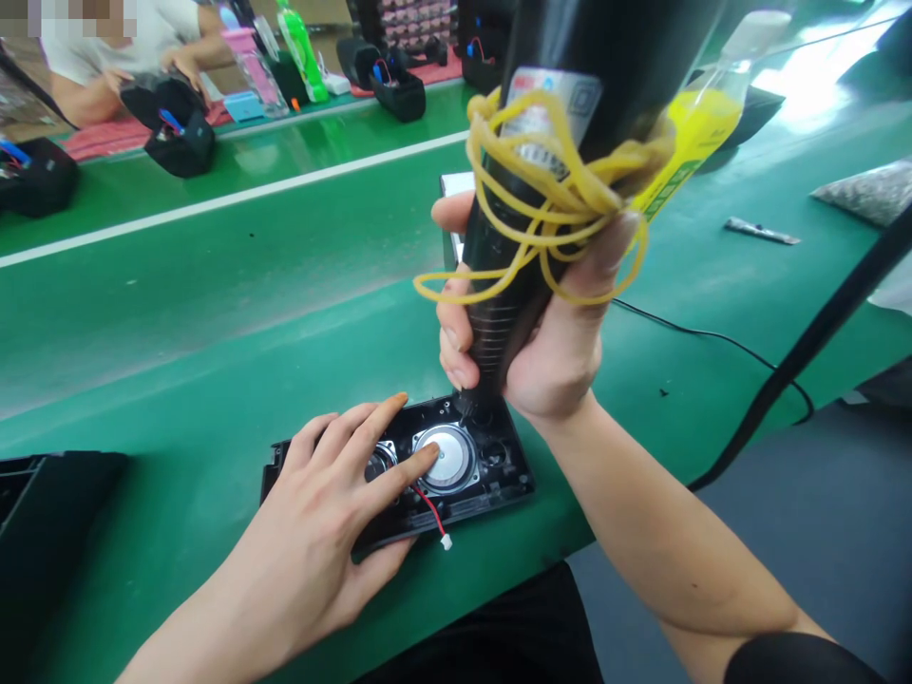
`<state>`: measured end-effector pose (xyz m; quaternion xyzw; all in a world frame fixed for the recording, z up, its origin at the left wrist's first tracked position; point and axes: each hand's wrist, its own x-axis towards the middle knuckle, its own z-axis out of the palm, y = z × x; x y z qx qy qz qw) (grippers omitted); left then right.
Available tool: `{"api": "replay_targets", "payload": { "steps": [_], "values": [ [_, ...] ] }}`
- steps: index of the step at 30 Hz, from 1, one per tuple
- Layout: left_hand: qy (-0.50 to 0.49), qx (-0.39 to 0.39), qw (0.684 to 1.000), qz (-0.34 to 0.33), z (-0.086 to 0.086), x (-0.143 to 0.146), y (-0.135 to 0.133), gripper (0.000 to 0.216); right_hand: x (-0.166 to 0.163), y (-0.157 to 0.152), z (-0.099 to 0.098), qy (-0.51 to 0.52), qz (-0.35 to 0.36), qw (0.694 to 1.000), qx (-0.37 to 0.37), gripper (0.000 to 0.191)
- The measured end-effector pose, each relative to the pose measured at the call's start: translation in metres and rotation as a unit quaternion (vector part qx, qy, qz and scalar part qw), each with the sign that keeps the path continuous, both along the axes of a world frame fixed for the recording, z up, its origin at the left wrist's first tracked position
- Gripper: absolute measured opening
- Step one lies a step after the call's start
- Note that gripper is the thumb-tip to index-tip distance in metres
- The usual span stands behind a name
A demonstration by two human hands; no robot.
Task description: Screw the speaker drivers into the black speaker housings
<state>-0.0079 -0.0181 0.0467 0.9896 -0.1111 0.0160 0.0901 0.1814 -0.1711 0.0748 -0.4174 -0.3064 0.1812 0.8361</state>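
Observation:
A black speaker panel [509, 475] lies on the green bench with its inner side up. Mounted in it is a round silver speaker [450, 458], and a second speaker [381, 462] is partly covered by my fingers. A red wire with a white connector [446, 541] hangs over the near edge. My left hand [334, 484] spans the panel, index fingertip on the silver speaker and thumb at the near edge. Wrapped round a black electric screwdriver [491, 313] is my right hand [562, 351]. Yellow rubber bands [534, 209] circle the tool. Its tip points down at the panel beside the silver speaker; the exact contact is blurred.
Across the bench a person [128, 57] handles a black case [178, 138]. More black housings, a green bottle [303, 47] and a pink bottle [253, 71] stand there. A yellow bottle [698, 133] is behind the screwdriver. A black box [57, 541] sits at left; a cable [712, 332] runs right.

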Motion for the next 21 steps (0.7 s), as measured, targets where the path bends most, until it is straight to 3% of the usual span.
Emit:
{"api": "replay_targets", "payload": {
  "steps": [13,21],
  "values": [
    [-0.021,0.005,1.0,-0.008,-0.003,0.002,-0.002,0.066,-0.007,0.0,-0.02,-0.003,0.113,0.994,-0.002,0.076],
    [-0.04,-0.011,0.999,0.002,-0.007,0.002,-0.004,0.071,-0.013,0.003,-0.029,0.032,0.133,0.99,-0.026,0.077]
  ]
}}
